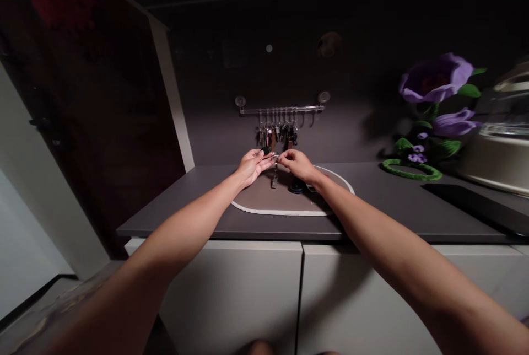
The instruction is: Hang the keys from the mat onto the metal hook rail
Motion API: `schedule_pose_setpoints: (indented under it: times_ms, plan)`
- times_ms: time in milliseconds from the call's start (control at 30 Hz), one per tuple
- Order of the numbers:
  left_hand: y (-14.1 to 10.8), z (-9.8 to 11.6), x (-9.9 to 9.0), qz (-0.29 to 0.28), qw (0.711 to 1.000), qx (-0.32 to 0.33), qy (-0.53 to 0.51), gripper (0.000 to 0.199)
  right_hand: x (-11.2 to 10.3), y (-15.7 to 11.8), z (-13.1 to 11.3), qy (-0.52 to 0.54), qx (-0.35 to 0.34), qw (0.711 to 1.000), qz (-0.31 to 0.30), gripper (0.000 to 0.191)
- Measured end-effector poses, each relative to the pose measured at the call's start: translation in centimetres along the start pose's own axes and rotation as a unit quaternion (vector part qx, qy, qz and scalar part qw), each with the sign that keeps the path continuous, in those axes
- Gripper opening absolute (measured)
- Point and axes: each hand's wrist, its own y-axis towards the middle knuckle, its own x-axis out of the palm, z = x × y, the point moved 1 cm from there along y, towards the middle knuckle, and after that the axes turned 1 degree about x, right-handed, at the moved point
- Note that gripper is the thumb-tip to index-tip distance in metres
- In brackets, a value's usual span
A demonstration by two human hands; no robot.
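Observation:
Above the mat, a metal key ring is between my two hands, with a small silver piece dangling below it. My left hand is turned palm up, its thumb pressed toward the fingers at the ring's left side. From the right, my right hand pinches the ring between thumb and fingertips. Just behind the hands, several keys and fobs hang on hooks from a clear rail. A dark round object lies on the brown mat, partly beneath my right hand.
The white-edged mat lies on a grey countertop above pale cabinet doors. Purple felt-like flowers with a green ring base stand right, beside a cream appliance. A flat black object lies at the right.

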Motion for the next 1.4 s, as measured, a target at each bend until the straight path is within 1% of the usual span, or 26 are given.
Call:
schedule_pose_setpoints:
  times_ms: [100,233,400,500,667,833,967,1067,1200,1300,1400]
  plan:
    - [-0.1,0.1,0.1,0.006,1.0,-0.001,0.002,0.01,-0.4,0.0,-0.4,0.036,0.003,0.999,0.022,0.02]
    - [-0.3,0.1,0.3,-0.001,1.0,0.0,0.0,0.009,-0.7,0.3,-0.2,0.098,0.006,0.994,0.052,0.019]
    - [-0.5,-0.2,0.5,-0.012,1.0,-0.015,0.02,0.008,-0.8,0.7,0.3,0.186,-0.003,0.981,0.06,0.023]
    - [-0.6,-0.5,0.4,-0.029,0.998,-0.028,0.042,0.011,-1.0,0.7,0.3,0.229,-0.002,0.971,0.065,0.027]
    - [-0.7,-0.9,0.3,-0.053,0.993,-0.048,0.091,0.017,-1.1,0.5,0.3,0.286,0.022,0.957,0.048,0.036]
    - [-0.9,-1.4,0.4,-0.065,0.981,-0.065,0.171,0.021,-1.0,0.2,0.3,0.307,0.047,0.95,0.03,0.04]
    - [-0.9,-1.6,0.6,-0.08,0.969,-0.049,0.23,0.025,-0.8,0.0,0.0,0.305,0.05,0.95,0.035,0.042]
    - [-1.0,-1.7,0.9,-0.088,0.958,-0.027,0.272,0.024,-0.8,-0.1,0.0,0.305,0.05,0.95,0.045,0.042]
    - [-1.0,-1.9,0.8,-0.094,0.935,0.019,0.342,0.021,-1.1,0.0,-0.1,0.348,0.073,0.931,0.079,0.041]
    - [-1.0,-2.1,0.6,-0.105,0.903,0.065,0.413,0.021,-1.7,0.4,-0.3,0.359,0.082,0.923,0.116,0.04]
    - [-1.0,-2.0,0.5,-0.115,0.865,0.098,0.479,0.022,-2.7,1.4,-0.6,0.349,0.074,0.923,0.143,0.039]
